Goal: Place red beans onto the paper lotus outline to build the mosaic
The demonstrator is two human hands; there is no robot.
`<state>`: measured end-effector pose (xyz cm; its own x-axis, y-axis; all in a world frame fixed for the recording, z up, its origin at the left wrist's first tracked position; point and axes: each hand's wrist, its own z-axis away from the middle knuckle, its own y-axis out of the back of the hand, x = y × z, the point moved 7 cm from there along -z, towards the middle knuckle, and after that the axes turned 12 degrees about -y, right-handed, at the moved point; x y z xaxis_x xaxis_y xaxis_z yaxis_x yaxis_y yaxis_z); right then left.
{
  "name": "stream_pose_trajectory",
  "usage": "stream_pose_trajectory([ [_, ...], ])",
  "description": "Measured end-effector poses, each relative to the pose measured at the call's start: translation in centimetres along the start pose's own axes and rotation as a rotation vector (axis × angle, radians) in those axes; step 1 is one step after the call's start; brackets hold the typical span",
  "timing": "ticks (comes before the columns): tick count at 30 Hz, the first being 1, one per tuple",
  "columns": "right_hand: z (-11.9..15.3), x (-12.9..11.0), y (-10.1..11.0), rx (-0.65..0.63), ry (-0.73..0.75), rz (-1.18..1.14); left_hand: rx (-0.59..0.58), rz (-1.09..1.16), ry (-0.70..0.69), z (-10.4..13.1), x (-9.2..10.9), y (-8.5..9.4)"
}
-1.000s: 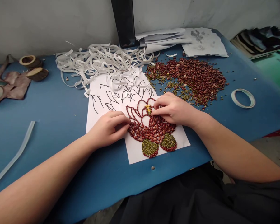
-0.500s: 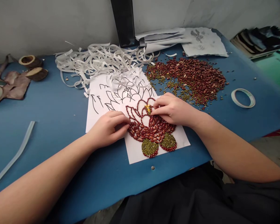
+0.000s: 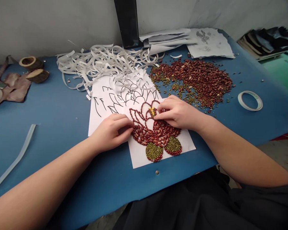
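Note:
A flower made of red and speckled beans (image 3: 162, 135) covers much of a white sheet (image 3: 139, 158), with two round patches of green beans (image 3: 154, 151) at its lower end. Small yellow pieces (image 3: 152, 111) mark the flower's middle. My right hand (image 3: 179, 112) is closed in a pinch beside that yellow centre; whatever lies between its fingertips is too small to make out. My left hand (image 3: 114, 131) rests at the flower's left edge, fingers curled together, and I cannot see what they hold, if anything. Beneath lies another sheet with a black-line flower drawing (image 3: 105, 95).
Loose red and green beans (image 3: 196, 80) are heaped at the back right. Curled white paper strips (image 3: 98, 62) overlap the drawing. A tape roll (image 3: 250, 101) lies at right, a clear strip (image 3: 16, 159) at left. Wooden pieces (image 3: 37, 75) and folded paper (image 3: 169, 36) stand farther back.
My right fingertips have shifted very slightly to the left and down over the flower. The left hand stays in place.

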<state>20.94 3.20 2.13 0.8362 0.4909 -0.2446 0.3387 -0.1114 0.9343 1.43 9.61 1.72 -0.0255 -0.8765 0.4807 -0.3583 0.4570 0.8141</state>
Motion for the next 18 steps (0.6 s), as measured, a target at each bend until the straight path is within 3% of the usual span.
stream_pose_trajectory([
  [18, 0.0, 0.44, 0.45, 0.043, -0.062, -0.046, -0.009, 0.008, 0.006, 0.03, 0.04, 0.02],
])
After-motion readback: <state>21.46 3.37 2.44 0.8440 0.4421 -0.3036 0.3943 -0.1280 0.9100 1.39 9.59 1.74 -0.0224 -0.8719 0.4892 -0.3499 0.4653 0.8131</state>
